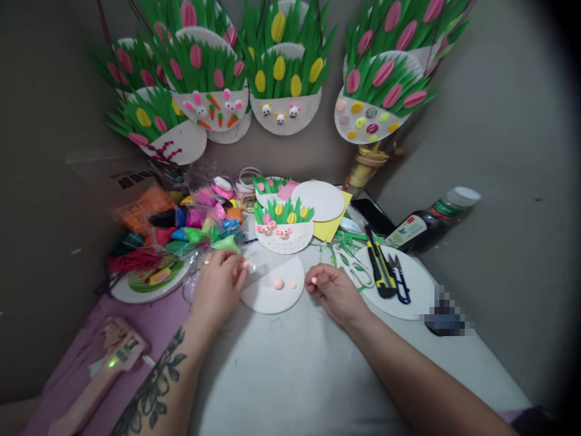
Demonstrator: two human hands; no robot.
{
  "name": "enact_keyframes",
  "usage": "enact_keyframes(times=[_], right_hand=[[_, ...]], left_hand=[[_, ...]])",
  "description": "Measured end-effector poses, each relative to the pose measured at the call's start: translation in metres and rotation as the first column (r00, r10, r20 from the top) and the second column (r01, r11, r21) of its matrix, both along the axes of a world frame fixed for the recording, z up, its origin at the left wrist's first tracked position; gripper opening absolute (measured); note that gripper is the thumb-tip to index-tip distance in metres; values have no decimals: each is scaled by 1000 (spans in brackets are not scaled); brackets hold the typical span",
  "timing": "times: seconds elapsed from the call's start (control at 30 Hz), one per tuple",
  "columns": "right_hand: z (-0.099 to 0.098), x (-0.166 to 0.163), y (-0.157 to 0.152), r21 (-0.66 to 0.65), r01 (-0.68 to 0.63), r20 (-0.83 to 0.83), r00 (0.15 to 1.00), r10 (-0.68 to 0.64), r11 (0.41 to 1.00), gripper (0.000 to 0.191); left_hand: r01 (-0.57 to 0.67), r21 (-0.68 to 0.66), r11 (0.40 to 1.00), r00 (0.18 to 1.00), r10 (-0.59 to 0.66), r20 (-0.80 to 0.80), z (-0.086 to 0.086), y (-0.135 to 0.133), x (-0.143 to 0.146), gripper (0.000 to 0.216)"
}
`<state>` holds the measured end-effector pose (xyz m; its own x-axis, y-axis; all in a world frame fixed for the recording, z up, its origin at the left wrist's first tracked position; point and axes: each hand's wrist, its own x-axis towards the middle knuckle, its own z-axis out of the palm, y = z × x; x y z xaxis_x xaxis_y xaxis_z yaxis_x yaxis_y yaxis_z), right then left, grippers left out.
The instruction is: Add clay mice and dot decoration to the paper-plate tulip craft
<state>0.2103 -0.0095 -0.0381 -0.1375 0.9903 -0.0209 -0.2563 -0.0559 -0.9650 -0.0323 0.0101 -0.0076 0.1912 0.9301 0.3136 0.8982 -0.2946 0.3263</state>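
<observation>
My left hand [220, 278] is closed over the left edge of a white paper-plate half, its fingertips on what looks like a small clear plastic bag [252, 265] with pale clay. My right hand [336, 293] pinches a tiny lump of pale pink clay [314, 280] just right of the plate half. On that paper-plate half [267, 301] lie a larger pale pink clay ball [278, 283] and a smaller clay piece [293, 284]. Right behind it stands a finished plate basket [285, 239] with paper grass, yellow and pink tulips and two pink clay animal faces.
Bagged coloured clay [200, 218] piles up at the back left. A glue gun [113, 357] with a green light lies front left. At right, a plate [420, 297] carries a cutter [381, 266] and thread snips [399, 278], near scissors [351, 266] and a dark bottle [431, 218].
</observation>
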Motion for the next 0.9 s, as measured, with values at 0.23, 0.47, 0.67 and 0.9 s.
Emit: enact_keyframes(times=[0.23,0.47,0.67,0.9], right_hand=[[12,-6,-4,94,54,75,995,-61,994,23],[18,-8,-11,358,-29,511,843,-169,933,7],[15,-8,-9,354,-31,533,828,-174,935,10],[14,-11,-10,354,-85,542,830,-131,931,12]], left_hand=[[227,-260,939,868,-75,491,-2,-18,26,21],[315,-295,902,853,-133,505,-1,-26,38,17],[360,-239,902,816,-181,549,-2,-27,39,18],[348,-173,922,818,-208,537,-5,-28,40,15]])
